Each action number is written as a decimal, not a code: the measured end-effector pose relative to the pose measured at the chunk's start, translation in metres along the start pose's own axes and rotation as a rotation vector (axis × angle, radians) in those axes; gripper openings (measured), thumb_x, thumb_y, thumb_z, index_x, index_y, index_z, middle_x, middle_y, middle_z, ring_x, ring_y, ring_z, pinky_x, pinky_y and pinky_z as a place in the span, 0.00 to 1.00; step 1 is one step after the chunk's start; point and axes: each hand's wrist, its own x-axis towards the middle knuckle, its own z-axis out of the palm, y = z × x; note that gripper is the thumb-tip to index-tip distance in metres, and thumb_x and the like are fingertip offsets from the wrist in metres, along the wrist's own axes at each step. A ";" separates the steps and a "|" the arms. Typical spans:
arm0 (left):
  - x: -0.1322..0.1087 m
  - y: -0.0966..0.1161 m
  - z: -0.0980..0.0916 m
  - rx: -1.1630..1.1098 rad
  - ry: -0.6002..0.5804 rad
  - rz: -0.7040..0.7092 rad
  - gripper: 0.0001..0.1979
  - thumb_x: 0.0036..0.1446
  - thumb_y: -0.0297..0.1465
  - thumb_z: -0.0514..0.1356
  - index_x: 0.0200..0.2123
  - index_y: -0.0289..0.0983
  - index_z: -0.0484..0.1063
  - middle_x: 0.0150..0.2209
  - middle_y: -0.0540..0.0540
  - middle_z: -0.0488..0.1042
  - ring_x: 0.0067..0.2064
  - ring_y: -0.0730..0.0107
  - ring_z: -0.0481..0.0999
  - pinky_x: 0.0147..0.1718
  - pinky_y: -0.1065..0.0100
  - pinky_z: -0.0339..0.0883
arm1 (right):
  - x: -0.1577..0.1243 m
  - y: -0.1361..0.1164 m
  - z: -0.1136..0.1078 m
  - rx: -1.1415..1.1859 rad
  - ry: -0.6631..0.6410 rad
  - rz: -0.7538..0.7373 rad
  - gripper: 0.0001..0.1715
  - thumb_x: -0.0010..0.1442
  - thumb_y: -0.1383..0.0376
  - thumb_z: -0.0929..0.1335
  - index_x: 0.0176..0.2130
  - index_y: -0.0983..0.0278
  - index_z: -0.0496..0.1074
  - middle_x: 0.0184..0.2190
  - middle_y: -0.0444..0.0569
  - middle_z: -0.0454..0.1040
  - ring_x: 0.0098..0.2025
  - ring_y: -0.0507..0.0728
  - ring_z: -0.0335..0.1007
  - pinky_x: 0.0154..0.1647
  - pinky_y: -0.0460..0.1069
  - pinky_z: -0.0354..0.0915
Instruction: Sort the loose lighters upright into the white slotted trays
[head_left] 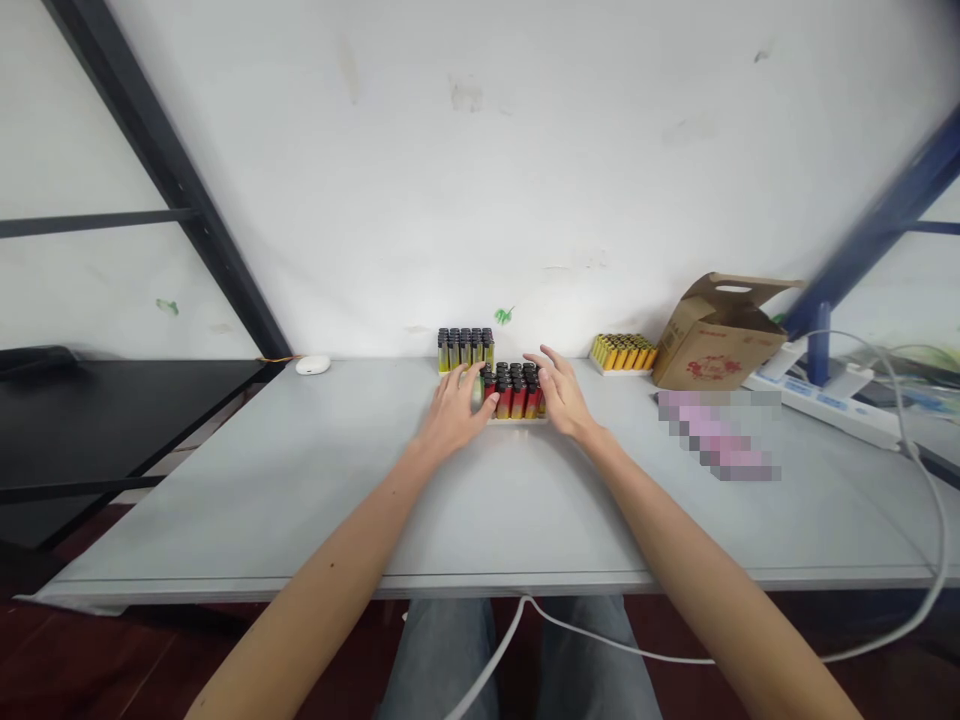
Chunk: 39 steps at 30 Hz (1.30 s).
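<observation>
A block of lighters (516, 400) stands upright in rows on a thin white tray (517, 421), in the middle of the table. Their bodies are red and yellow, with black tops. My left hand (455, 408) lies along the left side of this block, fingers apart and thumb by the front left corner. On the opposite side is my right hand (564, 395), its fingers stretched out toward the wall. Whether either hand presses on the lighters, I cannot tell. Just behind my left hand stands a second block of lighters (466, 348), yellow-green with black tops.
Against the wall on the right sits a tray of yellow-orange pieces (624, 353), beside an open cardboard box (720, 335). A white power strip (832, 405), a trailing cable (930, 480) and a blurred-out pink item (716, 435) lie farther right. A white case (312, 365) rests back left.
</observation>
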 end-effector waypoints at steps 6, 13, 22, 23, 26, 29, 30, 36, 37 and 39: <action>-0.004 -0.001 0.001 -0.009 -0.012 -0.012 0.27 0.66 0.40 0.51 0.65 0.40 0.54 0.62 0.37 0.61 0.64 0.51 0.59 0.61 0.47 0.57 | 0.001 -0.004 0.000 -0.107 -0.028 -0.016 0.39 0.69 0.46 0.47 0.57 0.60 0.71 0.66 0.53 0.59 0.71 0.67 0.44 0.69 0.67 0.46; -0.009 0.000 -0.006 -0.080 -0.027 0.055 0.28 0.67 0.41 0.51 0.67 0.41 0.53 0.65 0.38 0.58 0.66 0.53 0.58 0.63 0.49 0.56 | -0.004 0.000 -0.019 -0.033 0.026 -0.067 0.35 0.69 0.47 0.51 0.57 0.61 0.72 0.64 0.55 0.61 0.67 0.65 0.53 0.67 0.65 0.52; -0.007 0.000 -0.005 -0.068 0.164 0.154 0.16 0.65 0.33 0.53 0.52 0.40 0.72 0.56 0.41 0.68 0.58 0.58 0.68 0.59 0.53 0.63 | -0.003 0.004 -0.029 0.071 0.111 -0.182 0.26 0.69 0.51 0.58 0.36 0.57 0.81 0.51 0.50 0.74 0.57 0.63 0.66 0.60 0.62 0.60; -0.007 0.000 -0.004 -0.060 0.171 0.158 0.15 0.65 0.33 0.53 0.52 0.40 0.72 0.55 0.41 0.68 0.58 0.58 0.68 0.59 0.52 0.63 | -0.003 0.005 -0.029 0.065 0.126 -0.176 0.26 0.69 0.52 0.58 0.35 0.57 0.81 0.51 0.50 0.75 0.56 0.63 0.66 0.59 0.62 0.61; -0.007 0.000 -0.003 -0.047 0.163 0.153 0.16 0.65 0.32 0.53 0.53 0.39 0.72 0.55 0.40 0.68 0.57 0.58 0.68 0.59 0.52 0.63 | -0.003 0.007 -0.030 0.064 0.146 -0.153 0.25 0.69 0.53 0.59 0.38 0.58 0.81 0.50 0.51 0.75 0.54 0.62 0.67 0.57 0.61 0.63; -0.008 0.001 -0.004 -0.047 0.152 0.138 0.17 0.64 0.33 0.54 0.54 0.40 0.70 0.56 0.40 0.67 0.58 0.57 0.68 0.58 0.52 0.64 | -0.004 0.007 -0.030 0.059 0.129 -0.162 0.23 0.69 0.54 0.59 0.41 0.58 0.80 0.51 0.51 0.74 0.54 0.62 0.67 0.56 0.60 0.63; -0.008 0.002 -0.005 -0.046 0.144 0.145 0.18 0.63 0.34 0.55 0.56 0.40 0.69 0.57 0.39 0.65 0.59 0.56 0.67 0.58 0.52 0.64 | -0.004 0.007 -0.029 0.052 0.124 -0.172 0.23 0.69 0.54 0.59 0.40 0.58 0.80 0.51 0.51 0.74 0.54 0.61 0.67 0.56 0.60 0.63; -0.010 0.010 -0.011 -0.014 0.028 0.314 0.23 0.62 0.36 0.58 0.60 0.43 0.67 0.64 0.38 0.57 0.66 0.51 0.57 0.61 0.47 0.56 | -0.004 0.006 -0.028 0.044 0.260 -0.147 0.29 0.70 0.55 0.57 0.32 0.58 0.81 0.43 0.51 0.76 0.49 0.60 0.70 0.51 0.58 0.65; -0.010 0.011 -0.012 -0.015 0.021 0.321 0.22 0.62 0.36 0.58 0.59 0.42 0.68 0.64 0.38 0.57 0.65 0.51 0.57 0.61 0.47 0.57 | -0.004 0.005 -0.029 0.053 0.262 -0.148 0.28 0.70 0.55 0.57 0.32 0.58 0.81 0.43 0.51 0.76 0.49 0.60 0.70 0.51 0.58 0.66; -0.009 0.011 -0.011 -0.025 0.037 0.304 0.19 0.62 0.36 0.57 0.56 0.42 0.70 0.63 0.38 0.59 0.64 0.52 0.59 0.61 0.47 0.58 | -0.004 0.001 -0.030 0.082 0.224 -0.170 0.26 0.69 0.54 0.58 0.35 0.58 0.81 0.45 0.51 0.75 0.51 0.60 0.69 0.52 0.58 0.66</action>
